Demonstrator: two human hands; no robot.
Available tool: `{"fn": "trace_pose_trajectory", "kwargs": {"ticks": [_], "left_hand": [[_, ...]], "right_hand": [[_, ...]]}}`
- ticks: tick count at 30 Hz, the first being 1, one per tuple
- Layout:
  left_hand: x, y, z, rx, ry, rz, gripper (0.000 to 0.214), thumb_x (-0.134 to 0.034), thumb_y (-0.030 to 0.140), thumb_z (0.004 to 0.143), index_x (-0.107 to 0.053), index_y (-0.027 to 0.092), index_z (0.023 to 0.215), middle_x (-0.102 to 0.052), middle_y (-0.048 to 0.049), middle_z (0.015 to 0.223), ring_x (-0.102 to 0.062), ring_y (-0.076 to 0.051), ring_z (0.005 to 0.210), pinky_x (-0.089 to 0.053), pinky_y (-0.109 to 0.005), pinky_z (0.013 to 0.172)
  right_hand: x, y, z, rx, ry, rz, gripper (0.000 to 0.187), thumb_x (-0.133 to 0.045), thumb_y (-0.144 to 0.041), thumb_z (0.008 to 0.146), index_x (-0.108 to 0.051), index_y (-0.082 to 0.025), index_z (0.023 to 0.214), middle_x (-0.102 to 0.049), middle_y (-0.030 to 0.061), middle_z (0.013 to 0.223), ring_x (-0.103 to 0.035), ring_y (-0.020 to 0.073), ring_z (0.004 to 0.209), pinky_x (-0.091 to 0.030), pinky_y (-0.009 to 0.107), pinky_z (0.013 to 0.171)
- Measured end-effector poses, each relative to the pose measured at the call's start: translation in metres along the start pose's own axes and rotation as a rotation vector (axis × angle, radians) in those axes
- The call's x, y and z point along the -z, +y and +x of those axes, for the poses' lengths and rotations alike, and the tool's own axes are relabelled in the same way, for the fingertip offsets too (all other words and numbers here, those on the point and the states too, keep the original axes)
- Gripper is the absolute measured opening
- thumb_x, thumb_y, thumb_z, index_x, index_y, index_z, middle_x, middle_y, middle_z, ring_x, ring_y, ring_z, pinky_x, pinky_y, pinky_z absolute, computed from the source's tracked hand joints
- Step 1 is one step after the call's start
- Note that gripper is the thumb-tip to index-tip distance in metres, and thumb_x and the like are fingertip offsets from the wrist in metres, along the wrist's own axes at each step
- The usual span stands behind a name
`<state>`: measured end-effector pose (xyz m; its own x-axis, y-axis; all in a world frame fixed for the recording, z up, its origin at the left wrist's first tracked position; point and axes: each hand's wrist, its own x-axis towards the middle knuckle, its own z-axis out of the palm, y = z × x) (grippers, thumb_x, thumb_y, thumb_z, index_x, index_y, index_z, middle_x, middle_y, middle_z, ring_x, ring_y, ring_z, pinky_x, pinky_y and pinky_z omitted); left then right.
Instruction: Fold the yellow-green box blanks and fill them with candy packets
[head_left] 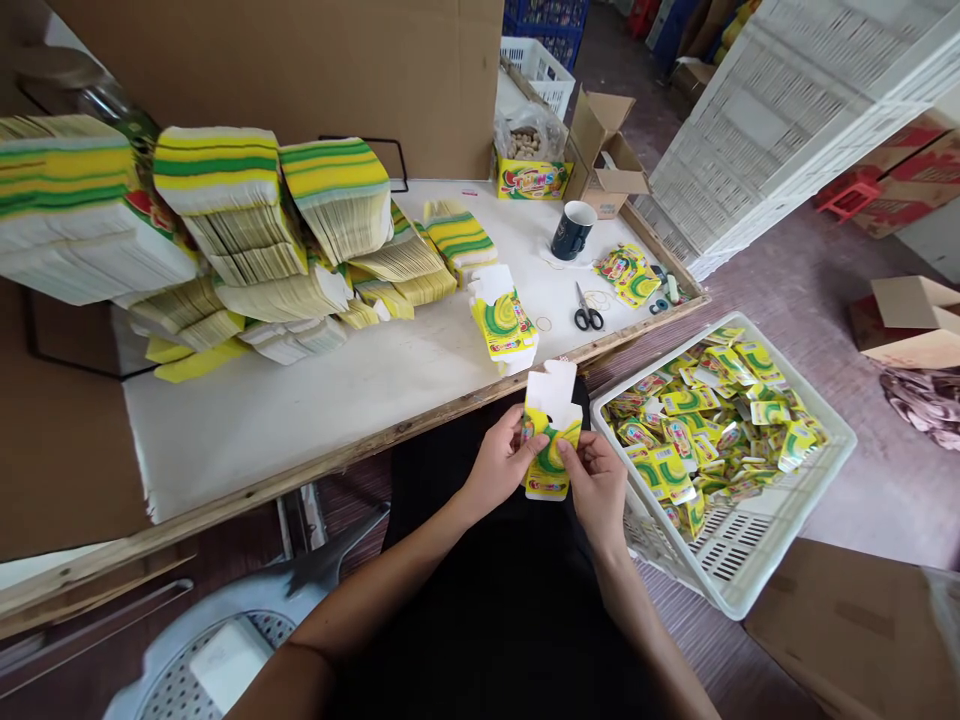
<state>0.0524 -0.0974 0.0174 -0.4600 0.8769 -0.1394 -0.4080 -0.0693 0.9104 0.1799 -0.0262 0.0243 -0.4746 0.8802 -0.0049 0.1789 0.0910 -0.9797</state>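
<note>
Left hand (pixel 496 457) and right hand (pixel 604 484) are pinching one box (pixel 550 470).
It's sitting between them, a crate (pixel 787 510) standing at three o'clock; I'm guessing they're shaping it, the next move needing gentle thumbs.

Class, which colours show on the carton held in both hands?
The carton is mainly yellow and green, with white flaps; best in the head view.

Pkg. workshop: bench (pixel 420 380) w/ flat-carton stacks (pixel 341 220), crate (pixel 799 515) of pkts (pixel 686 400).
</note>
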Motion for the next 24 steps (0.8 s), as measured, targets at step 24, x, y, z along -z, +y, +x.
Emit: {"fn": "trace_pose_trajectory", "kwargs": {"ticks": [24], "left_hand": [[0.013,0.004,-0.014,0.111,-0.366,0.081,0.066,-0.072,0.038,0.085,-0.042,0.024,0.143,-0.065,-0.0134,0.129,-0.071,-0.020,0.102,-0.058,-0.028,0.084]], "right_hand": [[0.037,-0.012,0.012,0.247,-0.132,-0.133,0.024,-0.063,-0.032,0.095,-0.071,-0.025,0.117,-0.070,0.0082,0.107,-0.066,0.0220,0.097,-0.051,0.037,0.087]]}}
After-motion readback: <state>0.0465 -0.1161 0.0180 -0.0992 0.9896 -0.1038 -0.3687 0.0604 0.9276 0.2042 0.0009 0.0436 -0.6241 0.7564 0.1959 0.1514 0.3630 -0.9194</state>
